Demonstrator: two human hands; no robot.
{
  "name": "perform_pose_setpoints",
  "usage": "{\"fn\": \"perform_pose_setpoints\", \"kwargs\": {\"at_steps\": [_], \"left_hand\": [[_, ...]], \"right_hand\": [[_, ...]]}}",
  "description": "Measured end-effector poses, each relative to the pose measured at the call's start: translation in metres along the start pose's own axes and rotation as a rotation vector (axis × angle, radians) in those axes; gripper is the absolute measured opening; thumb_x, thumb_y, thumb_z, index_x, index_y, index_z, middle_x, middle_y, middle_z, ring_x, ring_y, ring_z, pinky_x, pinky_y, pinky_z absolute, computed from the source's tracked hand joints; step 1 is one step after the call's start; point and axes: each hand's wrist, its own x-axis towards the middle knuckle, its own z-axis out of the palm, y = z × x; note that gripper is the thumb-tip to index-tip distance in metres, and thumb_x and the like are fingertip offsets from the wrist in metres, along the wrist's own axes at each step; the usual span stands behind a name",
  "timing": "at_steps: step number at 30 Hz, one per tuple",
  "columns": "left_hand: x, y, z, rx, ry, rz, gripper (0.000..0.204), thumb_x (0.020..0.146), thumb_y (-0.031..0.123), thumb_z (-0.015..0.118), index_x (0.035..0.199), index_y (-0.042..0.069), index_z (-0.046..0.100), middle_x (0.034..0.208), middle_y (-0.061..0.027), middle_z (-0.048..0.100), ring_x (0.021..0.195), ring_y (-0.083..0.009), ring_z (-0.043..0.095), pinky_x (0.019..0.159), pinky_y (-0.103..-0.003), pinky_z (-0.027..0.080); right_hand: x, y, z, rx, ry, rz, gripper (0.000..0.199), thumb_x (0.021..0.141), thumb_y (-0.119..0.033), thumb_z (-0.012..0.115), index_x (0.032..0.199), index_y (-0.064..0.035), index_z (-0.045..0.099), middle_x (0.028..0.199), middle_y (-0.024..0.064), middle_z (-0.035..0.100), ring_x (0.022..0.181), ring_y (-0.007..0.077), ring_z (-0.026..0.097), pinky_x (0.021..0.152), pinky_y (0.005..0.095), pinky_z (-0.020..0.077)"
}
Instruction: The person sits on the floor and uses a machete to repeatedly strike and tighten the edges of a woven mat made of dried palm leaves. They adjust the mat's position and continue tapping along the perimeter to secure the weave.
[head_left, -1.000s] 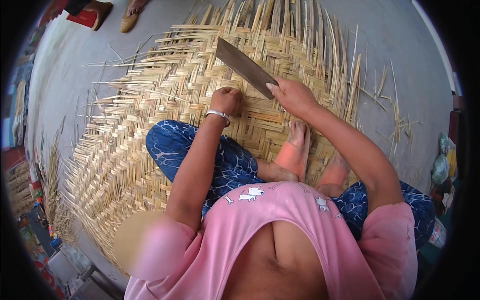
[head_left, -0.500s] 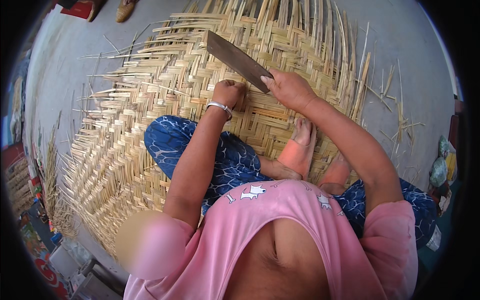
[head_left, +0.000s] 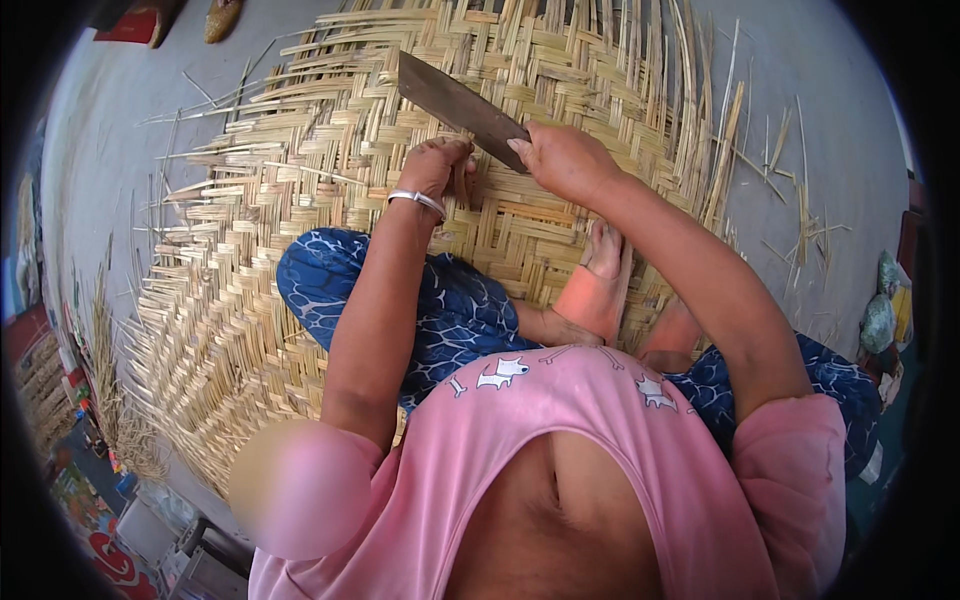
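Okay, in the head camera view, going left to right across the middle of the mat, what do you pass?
Loose strip ends of the woven bamboo mat → left hand with a silver bangle → broad knife blade → right hand on the knife's handle → loose bamboo slivers on the grey floor.

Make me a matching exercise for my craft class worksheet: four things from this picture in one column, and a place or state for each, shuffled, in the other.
Things:
1. cleaver blade
2. silver bangle
3. woven bamboo mat
4. loose bamboo slivers

Places or states:
A. spread on the floor under the seated person
B. scattered on the grey floor off the mat's right edge
C. around the left wrist
D. held in the right hand, slanting over the mat

Pairs: 1-D, 2-C, 3-A, 4-B
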Motion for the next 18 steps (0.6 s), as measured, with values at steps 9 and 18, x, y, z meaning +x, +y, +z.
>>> {"fn": "perform_pose_setpoints", "kwargs": {"at_steps": [9,18], "left_hand": [[0.003,-0.009,0.001,0.222,-0.014,0.354,0.015,0.089,0.018,0.064,0.087,0.004,0.066,0.072,0.0010,0.062,0.056,-0.0083,0.052,0.053,-0.023,0.043],[-0.003,-0.006,0.016,0.552,0.219,0.377,0.027,0.086,0.025,0.068,0.081,-0.002,0.068,0.063,-0.0011,0.061,0.056,-0.0074,0.051,0.053,-0.025,0.043]], "right_hand": [[-0.015,0.001,0.000,0.115,0.056,0.087,0.034,0.094,-0.037,0.048,0.106,-0.0071,0.060,0.083,0.0203,0.064,0.079,0.0392,0.062,0.070,0.0457,0.0481],[-0.026,0.032,-0.012,0.098,0.156,0.109,0.037,0.093,-0.039,0.050,0.107,-0.0069,0.060,0.081,0.0203,0.064,0.078,0.0380,0.062,0.071,0.0430,0.0481]]}}
